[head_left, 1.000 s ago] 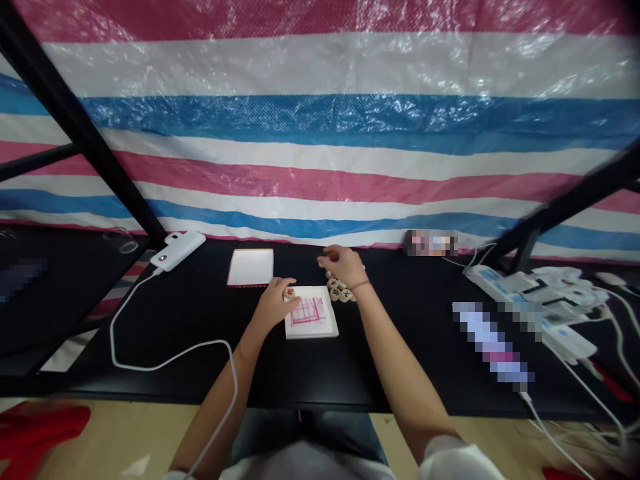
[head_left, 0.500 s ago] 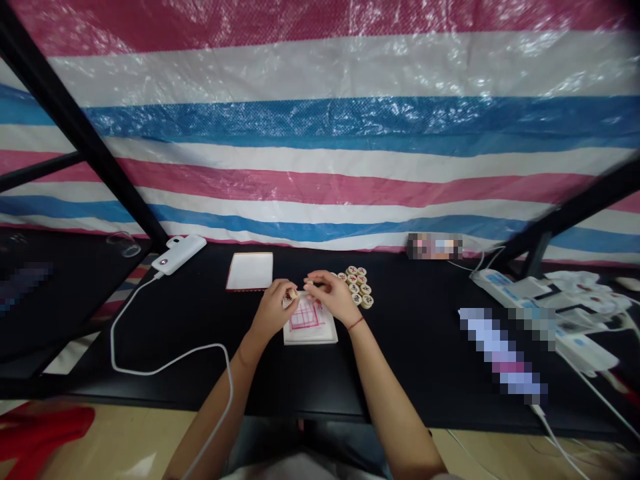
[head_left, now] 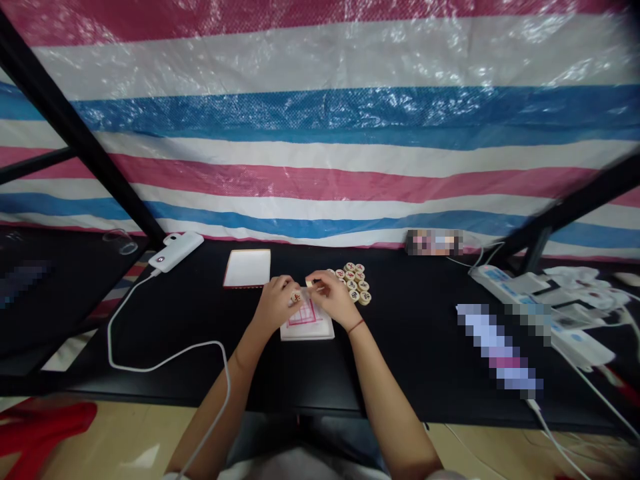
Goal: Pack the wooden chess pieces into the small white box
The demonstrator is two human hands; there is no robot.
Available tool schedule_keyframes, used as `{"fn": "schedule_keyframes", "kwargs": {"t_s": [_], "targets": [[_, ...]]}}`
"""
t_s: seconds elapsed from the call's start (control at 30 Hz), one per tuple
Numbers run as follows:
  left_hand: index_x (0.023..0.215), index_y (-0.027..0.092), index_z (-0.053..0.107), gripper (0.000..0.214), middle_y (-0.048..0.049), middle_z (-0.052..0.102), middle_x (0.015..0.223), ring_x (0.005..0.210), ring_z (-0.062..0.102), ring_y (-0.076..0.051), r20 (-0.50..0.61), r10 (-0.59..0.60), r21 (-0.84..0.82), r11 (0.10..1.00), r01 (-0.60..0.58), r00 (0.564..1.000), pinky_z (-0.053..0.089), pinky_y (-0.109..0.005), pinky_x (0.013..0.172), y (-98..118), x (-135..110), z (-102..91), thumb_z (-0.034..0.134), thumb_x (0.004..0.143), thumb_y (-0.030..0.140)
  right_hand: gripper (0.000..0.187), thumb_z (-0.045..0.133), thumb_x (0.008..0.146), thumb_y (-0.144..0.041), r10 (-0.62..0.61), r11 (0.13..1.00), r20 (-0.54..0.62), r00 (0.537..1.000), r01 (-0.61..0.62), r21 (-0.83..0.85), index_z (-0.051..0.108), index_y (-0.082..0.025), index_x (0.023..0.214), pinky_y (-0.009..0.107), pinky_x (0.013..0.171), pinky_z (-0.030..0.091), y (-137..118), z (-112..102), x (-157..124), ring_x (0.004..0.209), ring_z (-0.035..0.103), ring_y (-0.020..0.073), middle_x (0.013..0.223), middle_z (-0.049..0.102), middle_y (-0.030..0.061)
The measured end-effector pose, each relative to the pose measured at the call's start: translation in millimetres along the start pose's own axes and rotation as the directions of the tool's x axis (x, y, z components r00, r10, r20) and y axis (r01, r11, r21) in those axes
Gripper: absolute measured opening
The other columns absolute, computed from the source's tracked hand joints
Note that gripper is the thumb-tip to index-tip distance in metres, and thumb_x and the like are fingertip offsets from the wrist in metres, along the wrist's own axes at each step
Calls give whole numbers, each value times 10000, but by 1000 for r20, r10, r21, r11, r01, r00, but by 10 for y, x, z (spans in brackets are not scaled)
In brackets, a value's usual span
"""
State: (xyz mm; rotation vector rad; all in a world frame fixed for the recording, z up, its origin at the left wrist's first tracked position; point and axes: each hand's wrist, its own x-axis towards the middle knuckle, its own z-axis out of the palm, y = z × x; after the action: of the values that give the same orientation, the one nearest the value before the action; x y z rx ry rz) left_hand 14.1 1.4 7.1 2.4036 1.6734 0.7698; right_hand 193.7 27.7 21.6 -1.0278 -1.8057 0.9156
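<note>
Moving left from the stacked discs [head_left: 355, 285], the right hand [head_left: 331, 295] is pinching one disc [head_left: 309, 283], the left hand [head_left: 273, 301] gripping another disc [head_left: 296, 297] above the lower-center box [head_left: 308, 337]; gathering seemingly is calling for steadiness.

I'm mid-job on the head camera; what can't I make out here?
All in the head view:
Far edge of the flat white square slab with pink-red lines: hidden by the left hand and right hand.
Held round cream disc: partly covered by left-hand fingers.
Small pale piece in the right hand: marking too small.
Grouped round cream discs with characters: some behind the right hand.
Long pale-blue object: pixelated.
</note>
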Motion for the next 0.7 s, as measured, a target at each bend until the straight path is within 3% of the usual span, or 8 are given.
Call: {"fn": "schedule_keyframes", "kwargs": {"t_s": [0.17,0.4,0.6,0.7], "targets": [[1049,196,626,238,-64,655,1002,918,611,-216,19,-18,-177,984,21,1000,484,-370,872,-128,8,126,598,815,226,186,568,762,-110,-142,964,58,988,151,-218,608,-199,920,313,752,524,8,59,-41,770,607,148,975,646,58],[1251,191,545,520,-96,613,1211,1115,588,-235,31,-50,-390,919,58,998,455,-399,1007,-217,-21,192,637,739,188,198,572,736,-28,-232,912,168,958,274,-306,607,-192,843,364,872,487,104,195,-37,945,603,202,1011,637,76],[1290,205,525,552,-93,604,1242,1137,575,-240,101,-69,-379,920,103,992,435,-421,1019,-212,-53,174,595,744,170,192,597,737,-40,-173,865,185,967,239,-441,629,-190,853,339,787,478,88,221,-49,823,555,188,904,596,57],[1272,219,540,522,-75,607,1243,1129,569,-239,116,-98,-340,931,132,988,420,-420,1020,-165,-48,152,604,755,202,178,609,736,-73,-165,896,155,974,214,-388,633,-197,860,335,788,475,51,165,-44,825,565,187,895,621,49]]}}
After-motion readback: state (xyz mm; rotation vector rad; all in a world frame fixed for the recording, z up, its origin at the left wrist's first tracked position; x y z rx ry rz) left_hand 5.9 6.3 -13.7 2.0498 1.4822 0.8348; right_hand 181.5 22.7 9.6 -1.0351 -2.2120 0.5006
